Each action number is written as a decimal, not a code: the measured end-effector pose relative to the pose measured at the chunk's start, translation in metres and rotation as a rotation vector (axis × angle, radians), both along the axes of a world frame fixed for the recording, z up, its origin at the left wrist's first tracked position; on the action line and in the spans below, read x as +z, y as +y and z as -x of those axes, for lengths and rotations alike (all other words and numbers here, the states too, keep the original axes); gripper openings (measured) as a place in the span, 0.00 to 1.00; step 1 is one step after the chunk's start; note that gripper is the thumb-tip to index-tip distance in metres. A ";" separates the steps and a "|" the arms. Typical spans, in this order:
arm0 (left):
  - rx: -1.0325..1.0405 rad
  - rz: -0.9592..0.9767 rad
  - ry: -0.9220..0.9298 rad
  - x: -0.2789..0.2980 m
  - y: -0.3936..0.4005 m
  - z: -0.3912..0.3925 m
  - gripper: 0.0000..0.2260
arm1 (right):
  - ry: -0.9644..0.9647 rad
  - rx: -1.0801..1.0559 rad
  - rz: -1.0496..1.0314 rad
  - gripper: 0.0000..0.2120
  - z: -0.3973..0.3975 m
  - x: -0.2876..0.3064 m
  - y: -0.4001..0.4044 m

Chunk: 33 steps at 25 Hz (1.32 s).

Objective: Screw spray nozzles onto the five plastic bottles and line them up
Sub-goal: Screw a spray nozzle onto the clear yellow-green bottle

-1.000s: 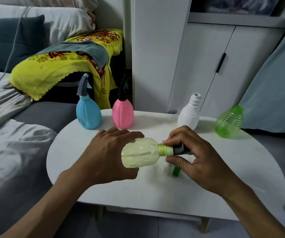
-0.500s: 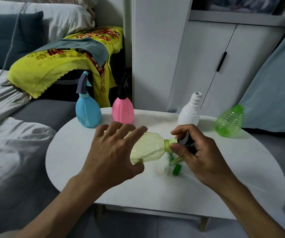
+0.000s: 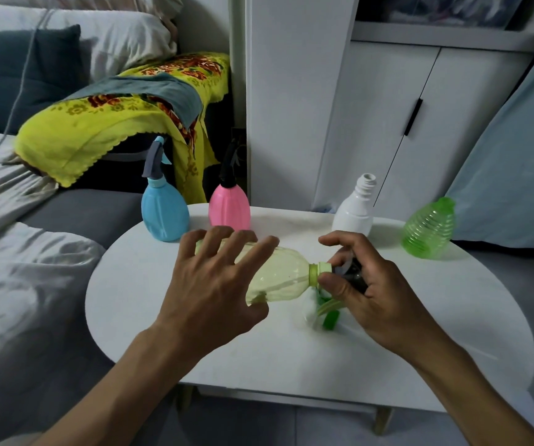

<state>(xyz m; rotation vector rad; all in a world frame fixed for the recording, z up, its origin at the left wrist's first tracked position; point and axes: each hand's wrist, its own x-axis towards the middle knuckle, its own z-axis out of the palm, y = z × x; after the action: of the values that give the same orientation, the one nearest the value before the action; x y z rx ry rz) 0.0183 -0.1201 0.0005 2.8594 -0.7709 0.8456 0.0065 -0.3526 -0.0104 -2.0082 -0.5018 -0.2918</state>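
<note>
Half of dark nozzle [image 3: 350, 273] hidden inside right hand [image 3: 378, 291]

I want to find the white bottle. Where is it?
The white bottle stands uncapped at the table's far right, between the pink bottle and the green bottle.

No legible text, label, brand, number or sign on any surface in view.
</note>
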 end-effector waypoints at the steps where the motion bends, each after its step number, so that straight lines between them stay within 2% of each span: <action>1: -0.005 -0.003 0.001 -0.001 0.000 0.000 0.33 | 0.005 -0.006 0.004 0.16 0.001 0.000 0.001; 6: 0.010 0.017 0.021 -0.002 0.000 -0.002 0.33 | 0.019 0.008 0.019 0.23 0.001 -0.003 0.004; 11: 0.001 0.017 0.012 -0.005 -0.003 -0.002 0.34 | 0.011 -0.024 0.020 0.20 0.001 0.000 0.002; 15: 0.003 0.027 0.015 -0.005 -0.003 -0.003 0.34 | -0.005 -0.031 0.036 0.30 0.001 -0.001 0.004; 20: -0.004 0.021 0.008 -0.007 -0.004 -0.002 0.33 | 0.001 -0.039 0.011 0.24 0.001 0.000 0.002; 24: 0.002 0.028 0.002 -0.005 -0.002 -0.005 0.33 | -0.013 -0.048 0.043 0.29 0.002 -0.001 0.005; 27: -0.004 0.019 -0.002 -0.006 -0.004 -0.003 0.34 | 0.002 -0.053 -0.001 0.22 0.001 0.000 0.003; 31: 0.002 0.026 -0.008 -0.006 -0.003 -0.004 0.33 | 0.012 -0.040 0.030 0.30 0.002 -0.001 0.004; 33: 0.000 0.029 -0.013 -0.005 -0.002 -0.004 0.33 | 0.008 -0.038 0.029 0.28 0.001 -0.001 0.003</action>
<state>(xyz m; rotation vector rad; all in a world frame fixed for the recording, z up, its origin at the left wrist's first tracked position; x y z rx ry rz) 0.0226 -0.1222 -0.0049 2.8311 -0.7542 0.8688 0.0054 -0.3493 -0.0117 -2.0480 -0.4659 -0.3017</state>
